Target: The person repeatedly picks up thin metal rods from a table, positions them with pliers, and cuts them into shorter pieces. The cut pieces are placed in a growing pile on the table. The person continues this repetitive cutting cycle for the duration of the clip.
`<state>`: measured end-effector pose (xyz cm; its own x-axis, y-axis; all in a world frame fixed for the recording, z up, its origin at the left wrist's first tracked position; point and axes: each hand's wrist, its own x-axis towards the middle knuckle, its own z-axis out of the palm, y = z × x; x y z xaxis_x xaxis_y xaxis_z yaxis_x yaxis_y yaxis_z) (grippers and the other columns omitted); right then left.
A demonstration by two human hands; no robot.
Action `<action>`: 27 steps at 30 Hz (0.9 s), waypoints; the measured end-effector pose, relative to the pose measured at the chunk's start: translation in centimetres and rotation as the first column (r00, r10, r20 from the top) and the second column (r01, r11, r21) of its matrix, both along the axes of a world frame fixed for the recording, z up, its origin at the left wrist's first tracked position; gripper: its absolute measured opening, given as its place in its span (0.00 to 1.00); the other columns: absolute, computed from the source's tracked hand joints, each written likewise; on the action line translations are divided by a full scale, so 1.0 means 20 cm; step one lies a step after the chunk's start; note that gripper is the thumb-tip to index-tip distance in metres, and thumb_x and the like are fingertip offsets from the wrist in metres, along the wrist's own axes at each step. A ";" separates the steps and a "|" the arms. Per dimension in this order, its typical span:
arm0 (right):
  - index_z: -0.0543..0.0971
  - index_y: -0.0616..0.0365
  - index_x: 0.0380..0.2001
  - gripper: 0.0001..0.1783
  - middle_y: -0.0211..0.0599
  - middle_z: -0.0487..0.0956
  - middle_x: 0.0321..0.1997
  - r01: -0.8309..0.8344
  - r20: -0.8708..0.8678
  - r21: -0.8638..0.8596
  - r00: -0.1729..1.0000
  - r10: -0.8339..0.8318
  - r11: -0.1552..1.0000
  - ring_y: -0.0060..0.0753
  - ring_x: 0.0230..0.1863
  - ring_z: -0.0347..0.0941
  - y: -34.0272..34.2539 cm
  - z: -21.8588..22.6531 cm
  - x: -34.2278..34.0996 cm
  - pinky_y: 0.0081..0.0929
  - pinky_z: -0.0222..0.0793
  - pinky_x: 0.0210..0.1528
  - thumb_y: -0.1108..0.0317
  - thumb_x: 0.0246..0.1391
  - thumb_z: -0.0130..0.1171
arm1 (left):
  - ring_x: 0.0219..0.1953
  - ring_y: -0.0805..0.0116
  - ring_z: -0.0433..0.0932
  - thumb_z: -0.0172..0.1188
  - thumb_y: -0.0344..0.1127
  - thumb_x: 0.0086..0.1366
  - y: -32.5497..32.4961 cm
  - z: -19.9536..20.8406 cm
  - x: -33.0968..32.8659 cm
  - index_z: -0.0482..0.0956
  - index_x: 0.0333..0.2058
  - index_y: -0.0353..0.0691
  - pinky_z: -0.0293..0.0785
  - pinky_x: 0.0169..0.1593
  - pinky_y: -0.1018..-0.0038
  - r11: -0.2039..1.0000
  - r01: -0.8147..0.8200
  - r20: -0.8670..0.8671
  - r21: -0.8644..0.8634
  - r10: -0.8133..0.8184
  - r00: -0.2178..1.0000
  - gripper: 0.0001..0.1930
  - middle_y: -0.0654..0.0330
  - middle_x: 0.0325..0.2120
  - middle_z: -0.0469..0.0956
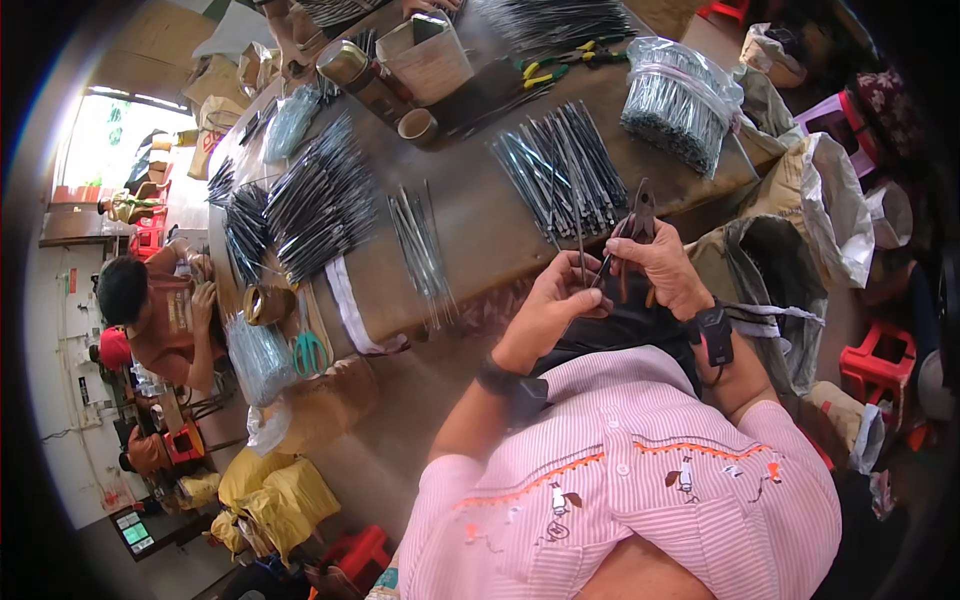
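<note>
My left hand point(556, 303) is closed in a pinch around a thin dark metal strip point(581, 232), which stands up from the fingers toward the table. Close beside it, my right hand point(663, 265) grips a pair of pliers point(643, 203), jaws pointing up and handles running down through the palm. Fingers of both hands nearly meet at the strip's lower end, so what lies between them is partly hidden. Just beyond the hands, a pile of similar strips point(565, 165) lies on the table. To its left is a smaller, looser bunch of strips point(421, 250).
The brown table point(470, 210) carries a large strip heap point(322, 200), a plastic-wrapped bundle point(680, 105), yellow-handled pliers point(545, 75), a white container point(428, 65) and teal scissors point(311, 352). Sacks point(775, 270) crowd the right. Another person point(165, 310) works at the left end.
</note>
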<state>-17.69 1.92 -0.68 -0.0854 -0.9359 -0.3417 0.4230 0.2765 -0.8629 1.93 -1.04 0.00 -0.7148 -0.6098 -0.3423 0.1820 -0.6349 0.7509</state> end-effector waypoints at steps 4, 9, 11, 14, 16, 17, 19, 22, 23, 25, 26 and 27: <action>0.76 0.62 0.32 0.08 0.34 0.78 0.27 -0.022 -0.023 -0.026 1.000 0.021 0.999 0.22 0.26 0.74 0.02 0.00 0.04 0.19 0.69 0.21 0.72 0.50 0.64 | 0.37 0.69 0.76 0.53 0.41 0.67 -0.02 -0.01 0.02 0.72 0.38 0.38 0.73 0.40 0.75 0.970 0.002 -0.068 0.243 0.016 0.998 0.11 0.59 0.38 0.73; 0.76 0.61 0.34 0.09 0.34 0.78 0.27 -0.058 -0.092 -0.083 0.994 0.051 0.995 0.21 0.26 0.73 0.04 -0.01 0.07 0.19 0.70 0.24 0.72 0.50 0.63 | 0.27 0.75 0.75 0.59 0.31 0.63 -0.01 -0.12 0.00 0.72 0.31 0.43 0.63 0.23 0.83 0.945 -0.025 0.022 0.325 0.019 1.000 0.04 0.65 0.23 0.74; 0.76 0.61 0.36 0.10 0.34 0.78 0.29 -0.055 -0.064 -0.054 0.997 0.052 0.997 0.21 0.28 0.74 0.04 -0.02 0.06 0.19 0.72 0.28 0.72 0.51 0.63 | 0.24 0.76 0.73 0.61 0.29 0.60 0.00 -0.15 -0.01 0.72 0.32 0.44 0.59 0.20 0.85 0.929 -0.047 -0.009 0.368 0.053 0.999 0.06 0.66 0.23 0.73; 0.74 0.62 0.42 0.12 0.34 0.79 0.35 0.119 0.072 -0.021 0.991 -0.117 0.993 0.23 0.33 0.76 -0.01 -0.04 0.04 0.22 0.73 0.37 0.72 0.54 0.60 | 0.23 0.77 0.71 0.61 0.27 0.60 0.02 -0.17 -0.01 0.73 0.34 0.43 0.56 0.17 0.86 0.913 -0.070 -0.025 0.402 0.088 0.996 0.07 0.67 0.23 0.72; 0.73 0.59 0.42 0.11 0.35 0.78 0.36 0.123 0.134 -0.018 0.984 -0.119 0.992 0.27 0.34 0.76 -0.03 -0.05 0.00 0.24 0.73 0.36 0.72 0.56 0.58 | 0.22 0.78 0.71 0.60 0.26 0.60 0.03 -0.16 -0.01 0.73 0.37 0.43 0.55 0.17 0.86 0.904 -0.078 -0.026 0.420 0.098 0.995 0.08 0.67 0.23 0.71; 0.73 0.59 0.41 0.10 0.35 0.78 0.36 0.115 0.170 -0.028 0.979 -0.109 0.993 0.27 0.34 0.76 -0.04 -0.06 -0.01 0.24 0.74 0.36 0.72 0.56 0.58 | 0.22 0.79 0.70 0.60 0.26 0.61 0.04 -0.15 -0.01 0.73 0.39 0.43 0.55 0.17 0.86 0.899 -0.079 -0.025 0.431 0.099 0.995 0.09 0.67 0.24 0.71; 0.73 0.57 0.40 0.09 0.36 0.78 0.35 0.111 0.223 -0.014 0.969 -0.105 0.994 0.28 0.34 0.77 -0.03 -0.09 -0.02 0.25 0.74 0.35 0.71 0.56 0.59 | 0.22 0.80 0.70 0.58 0.26 0.61 0.04 -0.13 -0.01 0.73 0.43 0.43 0.55 0.17 0.86 0.884 -0.068 -0.033 0.462 0.093 0.995 0.11 0.67 0.24 0.71; 0.73 0.57 0.41 0.10 0.36 0.79 0.34 0.109 0.248 0.051 0.961 -0.118 0.993 0.29 0.34 0.77 -0.02 -0.12 -0.01 0.26 0.74 0.35 0.70 0.56 0.59 | 0.22 0.80 0.70 0.56 0.25 0.63 0.03 -0.12 -0.01 0.73 0.48 0.43 0.55 0.18 0.86 0.857 -0.047 -0.046 0.514 0.082 0.996 0.14 0.66 0.25 0.72; 0.73 0.57 0.41 0.10 0.37 0.79 0.34 0.108 0.250 0.061 0.961 -0.120 0.992 0.29 0.34 0.77 -0.02 -0.13 -0.01 0.26 0.74 0.35 0.70 0.57 0.59 | 0.22 0.80 0.70 0.55 0.25 0.63 0.03 -0.13 -0.01 0.73 0.49 0.43 0.55 0.18 0.86 0.848 -0.052 -0.039 0.528 0.085 0.996 0.15 0.66 0.26 0.72; 0.73 0.57 0.41 0.10 0.37 0.79 0.34 0.103 0.266 0.070 0.957 -0.118 0.992 0.30 0.33 0.78 -0.02 -0.14 -0.01 0.27 0.74 0.35 0.69 0.57 0.59 | 0.22 0.79 0.69 0.54 0.25 0.64 0.04 -0.13 -0.01 0.73 0.50 0.43 0.56 0.18 0.87 0.830 -0.061 -0.033 0.555 0.095 0.995 0.15 0.66 0.26 0.72; 0.73 0.57 0.40 0.10 0.38 0.79 0.35 0.098 0.270 0.098 0.955 -0.121 0.990 0.31 0.34 0.78 -0.02 -0.15 -0.01 0.28 0.75 0.36 0.69 0.56 0.59 | 0.22 0.79 0.69 0.54 0.24 0.64 0.04 -0.14 -0.01 0.73 0.50 0.43 0.55 0.18 0.87 0.822 -0.063 -0.035 0.567 0.101 0.994 0.15 0.65 0.26 0.72; 0.73 0.58 0.39 0.10 0.39 0.79 0.35 0.092 0.283 0.113 0.952 -0.120 0.989 0.32 0.34 0.78 -0.02 -0.16 -0.02 0.29 0.75 0.36 0.69 0.56 0.60 | 0.22 0.79 0.69 0.53 0.24 0.64 0.04 -0.14 -0.01 0.73 0.49 0.43 0.55 0.18 0.87 0.813 -0.066 -0.035 0.579 0.106 0.994 0.15 0.65 0.26 0.72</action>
<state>-17.99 1.49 -3.85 -0.0666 -0.8878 -0.4554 0.6812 0.2930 -0.6709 1.77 -0.22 -2.81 -0.7008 -0.3749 -0.6070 0.2900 -0.9270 0.2377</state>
